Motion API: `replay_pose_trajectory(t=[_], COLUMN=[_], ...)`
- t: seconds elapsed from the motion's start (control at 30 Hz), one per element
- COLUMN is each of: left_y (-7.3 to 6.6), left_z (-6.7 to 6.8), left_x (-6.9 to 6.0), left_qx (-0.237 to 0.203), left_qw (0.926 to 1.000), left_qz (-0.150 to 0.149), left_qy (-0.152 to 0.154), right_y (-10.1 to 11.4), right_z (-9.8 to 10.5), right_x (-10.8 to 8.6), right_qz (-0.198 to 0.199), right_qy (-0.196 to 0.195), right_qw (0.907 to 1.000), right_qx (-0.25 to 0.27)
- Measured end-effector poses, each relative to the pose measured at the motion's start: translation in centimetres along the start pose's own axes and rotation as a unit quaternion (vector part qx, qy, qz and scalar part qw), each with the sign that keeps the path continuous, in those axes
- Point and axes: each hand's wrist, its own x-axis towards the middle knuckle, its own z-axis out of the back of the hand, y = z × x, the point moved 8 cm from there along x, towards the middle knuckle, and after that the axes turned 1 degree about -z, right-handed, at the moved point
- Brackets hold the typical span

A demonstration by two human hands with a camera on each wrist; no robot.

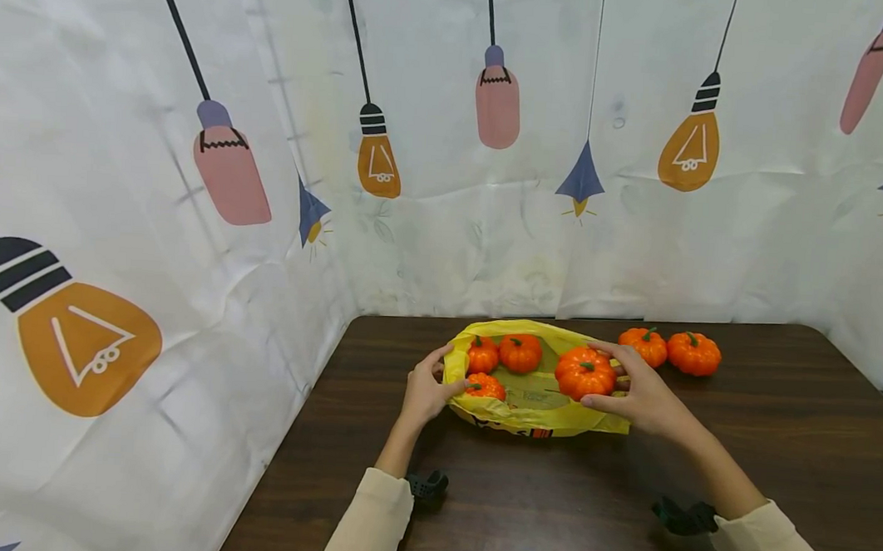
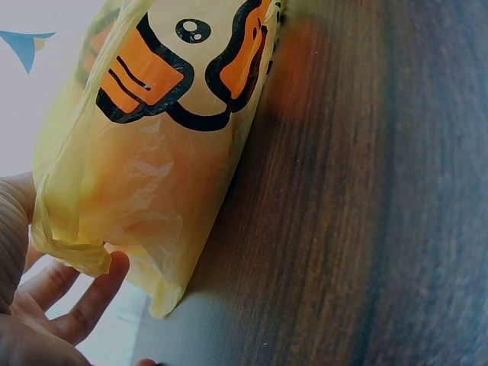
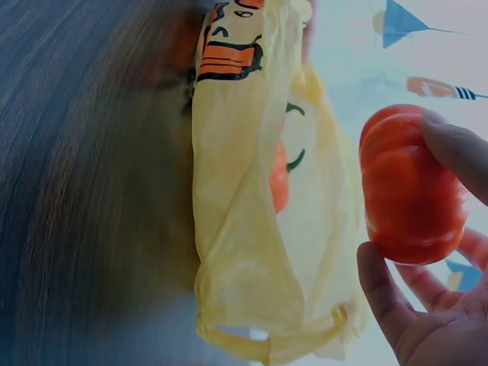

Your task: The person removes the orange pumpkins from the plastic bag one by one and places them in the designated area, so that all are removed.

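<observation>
Left hand [image 1: 428, 389]: here it is on my feed, curled round the left edge of the yellow plastic bag [image 1: 584, 421], presumably to keep the mouth spread and the bag steady.
Right hand [image 1: 653, 393]: fingers half bent, thumb and fingertips gripping a small orange pumpkin [image 1: 587, 380]; I'd judge that hold leaves its underside free.
Held pumpkin: over the right part of the mouth, and my right wrist view has it off the tabletop.
Bag: low on the dark wood-grain table [image 1: 534, 505], mouth upward, giving the right hand room overhead, I'd say.
Inside: three pumpkins [image 1: 521, 353] towards the left end, probably weighting that side.
Outside: two more pumpkins [image 1: 695, 354] beyond the right hand, near the table's back edge.
</observation>
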Motion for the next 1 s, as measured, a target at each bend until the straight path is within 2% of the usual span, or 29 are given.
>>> replay_pose_trajectory(t=[0.33,0.8,1.0], left_y=[0.0,-0.1,0.0], left_z=[-0.1,0.0,-0.1], left_x=[-0.1,-0.1,-0.1], left_qx=[-0.005,-0.002,-0.005], left_qw=[1.0,1.0,1.0], left_qz=[-0.001,-0.001,0.002], left_qy=[0.003,0.004,0.004], right_y=[-0.3,-2.3,-3.8], right_z=[1.9,5.5,7.2], right_x=[-1.0,-2.6,-3.1], right_qz=[0.008,-0.042,-0.058], right_qy=[-0.013,-0.032,-0.062], right_qw=[0.9998,0.9986,0.9959], right_qx=[0.011,0.002,-0.029])
